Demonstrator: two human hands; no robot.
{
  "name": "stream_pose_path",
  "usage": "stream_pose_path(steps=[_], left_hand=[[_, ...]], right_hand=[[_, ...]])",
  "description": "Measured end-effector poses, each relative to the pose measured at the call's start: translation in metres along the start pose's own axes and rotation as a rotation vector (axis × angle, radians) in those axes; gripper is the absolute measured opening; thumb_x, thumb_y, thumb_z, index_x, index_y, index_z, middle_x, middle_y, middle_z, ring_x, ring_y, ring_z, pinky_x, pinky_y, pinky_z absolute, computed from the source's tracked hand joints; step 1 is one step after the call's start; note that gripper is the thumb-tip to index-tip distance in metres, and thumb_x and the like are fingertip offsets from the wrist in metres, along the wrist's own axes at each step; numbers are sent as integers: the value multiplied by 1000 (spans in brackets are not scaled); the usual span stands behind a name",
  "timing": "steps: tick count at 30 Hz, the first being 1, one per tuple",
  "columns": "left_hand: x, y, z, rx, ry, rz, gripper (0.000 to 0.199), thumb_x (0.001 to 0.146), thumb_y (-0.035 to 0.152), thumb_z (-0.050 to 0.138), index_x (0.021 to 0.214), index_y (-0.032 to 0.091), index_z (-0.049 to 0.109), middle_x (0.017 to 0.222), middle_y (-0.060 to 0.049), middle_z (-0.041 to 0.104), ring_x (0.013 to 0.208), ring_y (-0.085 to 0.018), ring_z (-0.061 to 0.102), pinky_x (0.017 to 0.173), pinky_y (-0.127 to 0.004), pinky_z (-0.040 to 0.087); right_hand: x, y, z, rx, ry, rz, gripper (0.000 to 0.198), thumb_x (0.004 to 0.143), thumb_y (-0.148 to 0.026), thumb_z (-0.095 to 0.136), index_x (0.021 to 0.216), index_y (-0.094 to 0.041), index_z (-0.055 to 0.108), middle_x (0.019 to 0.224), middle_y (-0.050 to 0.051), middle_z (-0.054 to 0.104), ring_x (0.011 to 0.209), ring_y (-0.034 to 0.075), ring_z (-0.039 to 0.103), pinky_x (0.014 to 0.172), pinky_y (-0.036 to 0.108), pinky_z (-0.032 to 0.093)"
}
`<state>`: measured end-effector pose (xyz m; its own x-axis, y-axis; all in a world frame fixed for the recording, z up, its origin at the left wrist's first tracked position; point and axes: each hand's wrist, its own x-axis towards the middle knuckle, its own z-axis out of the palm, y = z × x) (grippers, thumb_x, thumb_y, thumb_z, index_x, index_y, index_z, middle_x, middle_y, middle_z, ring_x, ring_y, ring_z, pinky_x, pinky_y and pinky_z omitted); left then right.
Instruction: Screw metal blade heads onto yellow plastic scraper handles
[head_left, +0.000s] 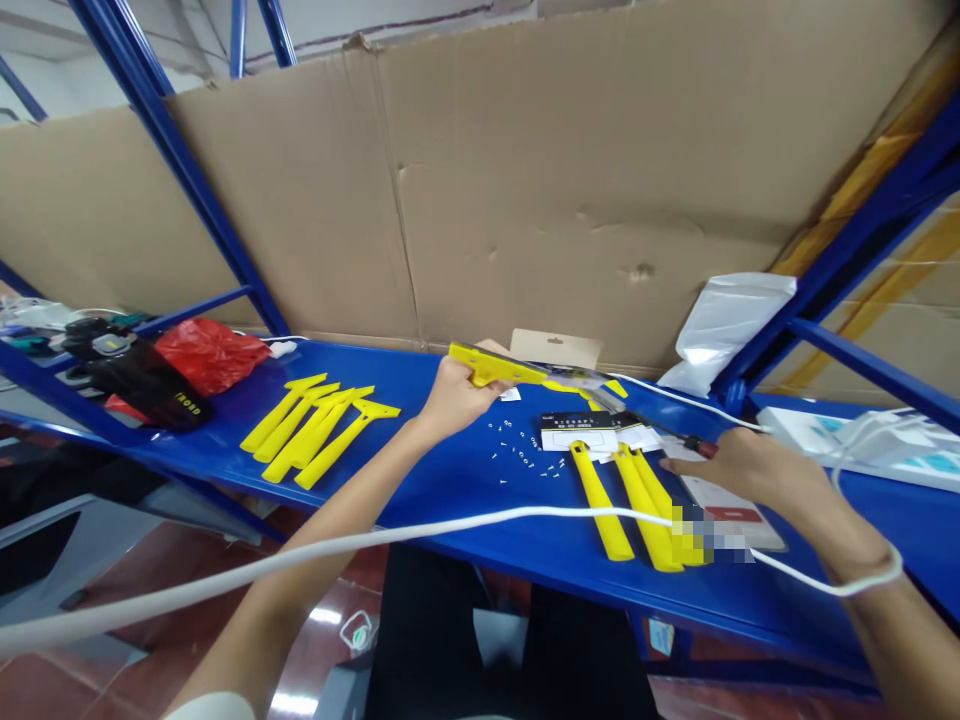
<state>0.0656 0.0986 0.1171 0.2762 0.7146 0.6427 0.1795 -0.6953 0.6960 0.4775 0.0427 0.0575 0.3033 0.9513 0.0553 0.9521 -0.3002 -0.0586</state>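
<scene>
My left hand is closed around a yellow scraper, lifted above the blue table, with a thin metallic strip along its head. In my right hand is a screwdriver with a dark and red handle. Its shaft points left towards the scraper's far end; I cannot tell whether the tip touches it. Small screws lie scattered on the table between my hands. Yellow handles with black-and-white header cards lie in front of my right hand, partly blurred out.
Several yellow T-shaped handles lie at the left. Beyond them are a black bottle and a red plastic bag. A white cable crosses in front. A power strip sits at right, near clear plastic bags. Cardboard stands behind.
</scene>
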Motion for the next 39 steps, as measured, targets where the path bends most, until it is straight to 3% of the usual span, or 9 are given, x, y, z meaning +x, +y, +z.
stream_pose_path(steps=[4,7,12,17,22,24,28,33,39], left_hand=[[16,-18,13,-65,-47,-246,43,81,43,92,72,21,56,74,-1,67,65,-14,62,63,-29,50],[23,-31,25,-232,-88,-423,57,75,43,97,71,23,44,69,3,57,49,-7,48,49,-27,38],[17,-43,36,-459,-54,-574,63,67,43,103,74,24,43,76,3,57,49,-4,46,42,-26,33],[5,-40,32,-408,-30,-479,65,71,49,102,71,24,41,64,6,53,43,-5,49,43,-27,35],[-2,-33,25,-249,-16,-380,63,79,54,97,64,23,44,52,6,49,40,-7,48,44,-26,37],[-1,-31,23,-249,-39,-377,62,78,56,98,65,23,47,56,4,56,41,-6,48,44,-26,38],[8,-26,14,-437,6,-334,53,86,69,87,85,21,64,103,-9,79,52,-7,55,42,-25,40],[26,-16,-2,-620,238,-229,36,102,58,65,92,25,54,115,-12,77,102,-22,74,57,-24,55],[42,22,-10,-614,312,-87,34,106,58,59,99,26,54,123,-9,74,113,-24,75,74,-30,62]], right_hand=[[-4,-7,-20,-14,-102,-4,66,82,-90,69,66,-27,60,87,21,79,82,41,76,68,47,49],[-8,-20,-45,69,-58,-28,54,96,-77,65,74,-27,62,76,15,73,71,33,68,64,42,43],[-14,-68,-72,642,40,-201,49,100,-67,69,79,-22,67,56,1,52,51,17,46,54,36,32],[-20,-117,-68,1226,-240,-335,63,92,-75,78,128,-26,66,50,-7,56,37,12,31,38,26,19],[-29,-135,-63,1407,-465,-295,60,90,-83,75,80,-26,62,41,-4,44,37,12,28,38,28,15],[-32,-135,-61,1451,-453,-294,68,93,-90,63,75,-25,64,38,-2,41,37,13,29,39,31,19],[-31,-131,-54,1518,-343,-304,72,99,-89,55,85,-21,75,47,4,58,37,14,37,40,33,28],[-30,-131,-54,1286,-216,-248,60,80,-69,92,110,-18,82,44,-3,54,35,13,41,37,26,22],[-37,-139,-62,1144,-245,-390,57,79,-61,93,114,-18,78,51,-6,55,39,14,54,38,25,37]])
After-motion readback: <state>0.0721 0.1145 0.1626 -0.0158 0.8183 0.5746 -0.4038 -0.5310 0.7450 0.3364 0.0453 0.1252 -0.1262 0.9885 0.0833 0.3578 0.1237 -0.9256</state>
